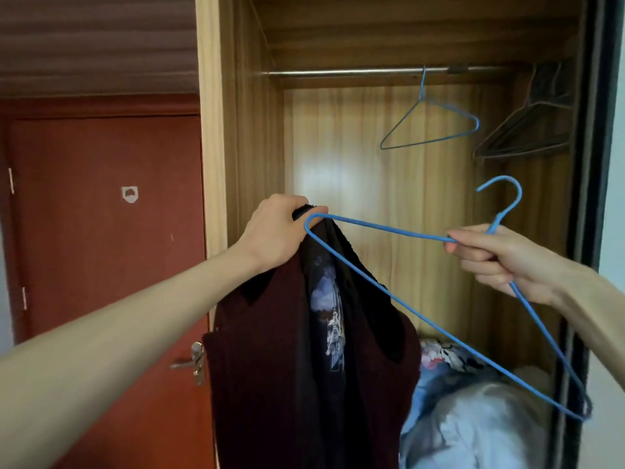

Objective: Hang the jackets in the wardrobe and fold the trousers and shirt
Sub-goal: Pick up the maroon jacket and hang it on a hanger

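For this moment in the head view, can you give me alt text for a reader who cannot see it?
In front of an open wardrobe, the left hand grips the top of a dark maroon jacket while the right hand holds a blue wire hanger near its hook. Another blue hanger hangs on the rail.

Head camera faces close into the open wardrobe [422,198].

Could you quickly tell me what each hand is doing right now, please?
Left hand: grips the dark jacket at its top, beside one end of the blue hanger.
Right hand: grips the blue hanger near its hook.
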Available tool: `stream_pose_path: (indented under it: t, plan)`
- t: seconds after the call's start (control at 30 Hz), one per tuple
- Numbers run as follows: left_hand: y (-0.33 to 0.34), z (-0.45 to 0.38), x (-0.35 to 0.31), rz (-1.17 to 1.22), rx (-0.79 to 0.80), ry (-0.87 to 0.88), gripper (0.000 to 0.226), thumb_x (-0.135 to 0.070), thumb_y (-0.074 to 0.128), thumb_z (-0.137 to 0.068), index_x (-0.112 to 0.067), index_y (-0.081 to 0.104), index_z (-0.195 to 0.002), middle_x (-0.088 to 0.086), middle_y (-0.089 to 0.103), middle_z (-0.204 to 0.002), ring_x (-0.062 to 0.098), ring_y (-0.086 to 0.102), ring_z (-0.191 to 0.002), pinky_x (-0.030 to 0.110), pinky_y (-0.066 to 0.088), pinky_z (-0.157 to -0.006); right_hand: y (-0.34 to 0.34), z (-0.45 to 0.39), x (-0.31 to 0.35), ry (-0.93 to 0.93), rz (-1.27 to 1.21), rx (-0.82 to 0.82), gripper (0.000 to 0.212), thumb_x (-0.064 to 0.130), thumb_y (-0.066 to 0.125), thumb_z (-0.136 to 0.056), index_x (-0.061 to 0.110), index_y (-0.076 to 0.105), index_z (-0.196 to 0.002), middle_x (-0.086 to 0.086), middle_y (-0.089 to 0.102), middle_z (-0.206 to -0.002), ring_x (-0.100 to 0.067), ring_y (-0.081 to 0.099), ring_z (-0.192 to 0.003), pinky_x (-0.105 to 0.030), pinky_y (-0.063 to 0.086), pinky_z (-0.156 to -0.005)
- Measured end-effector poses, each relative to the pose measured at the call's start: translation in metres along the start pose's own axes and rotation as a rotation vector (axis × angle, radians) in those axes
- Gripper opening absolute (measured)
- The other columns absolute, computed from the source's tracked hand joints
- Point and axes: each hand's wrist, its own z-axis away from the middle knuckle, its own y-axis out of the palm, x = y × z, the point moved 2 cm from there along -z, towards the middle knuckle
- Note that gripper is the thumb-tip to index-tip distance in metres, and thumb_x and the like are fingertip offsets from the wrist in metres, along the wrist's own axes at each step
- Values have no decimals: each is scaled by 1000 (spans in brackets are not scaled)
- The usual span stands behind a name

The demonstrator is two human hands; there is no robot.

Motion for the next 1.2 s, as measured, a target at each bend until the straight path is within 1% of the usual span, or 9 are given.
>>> stream_pose_path:
  t: [0.13,0.3,0.43,0.67,0.83,0.93,1.0,1.1,1.2]
  plan:
    - [-9,23,-9,113,73,-19,59,-38,66,-102,2,43,-65,6,34,-62,19,31,-62,33,28,-60,8,39,16,2,68,13,26,34,68,-89,11,75,-81,9,23,-55,0,16,-38,-7,18,-33]
    - [-13,52,-5,230,138,-102,58,-37,67,-101,11,50,-73,4,41,-64,14,40,-60,26,33,-55,30,85,16,108,286,63,32,33,69,-91,1,75,-90,2,19,-60,-6,15,-41,-9,18,-38]
    - [-6,79,-13,194,190,-101,56,-38,65,-102,10,58,-75,6,48,-65,13,45,-62,30,36,-61,62,99,15,131,353,107,29,31,66,-93,5,77,-85,0,16,-61,-8,14,-44,-11,16,-38]
    - [14,104,-43,79,219,-89,55,-44,61,-103,6,68,-84,27,65,-78,35,60,-69,56,54,-75,103,98,9,196,400,182,28,24,65,-100,3,79,-85,5,21,-54,-10,17,-44,-15,16,-36]
    - [33,114,-50,-24,139,-160,54,-48,60,-102,-2,59,-74,11,56,-64,27,53,-63,50,50,-68,130,96,-15,131,340,108,29,23,62,-104,2,77,-90,8,28,-48,-7,21,-37,-18,17,-37]
    - [38,122,-52,-154,46,-200,52,-51,56,-102,-15,48,-65,-1,52,-60,23,51,-61,39,37,-57,138,107,-31,85,263,87,32,25,60,-106,1,77,-94,7,30,-48,-8,24,-38,-18,20,-37]
    - [40,127,-60,-208,37,-158,50,-52,55,-103,-20,46,-66,-2,52,-61,23,52,-62,37,35,-56,143,114,-38,67,229,96,33,26,58,-107,0,76,-95,5,30,-47,-9,24,-38,-18,22,-37]
    - [46,138,-72,-259,161,-15,46,-58,48,-103,-21,60,-78,-1,59,-73,17,55,-67,39,46,-61,140,121,-47,75,135,73,36,25,56,-108,-4,74,-99,4,27,-48,-9,22,-39,-18,20,-37]
    - [45,152,-76,-263,274,118,45,-57,37,-107,-30,52,-74,-4,54,-76,12,52,-72,32,43,-65,129,126,-56,44,35,35,38,26,55,-109,-5,74,-99,3,25,-50,-9,20,-40,-18,19,-37]
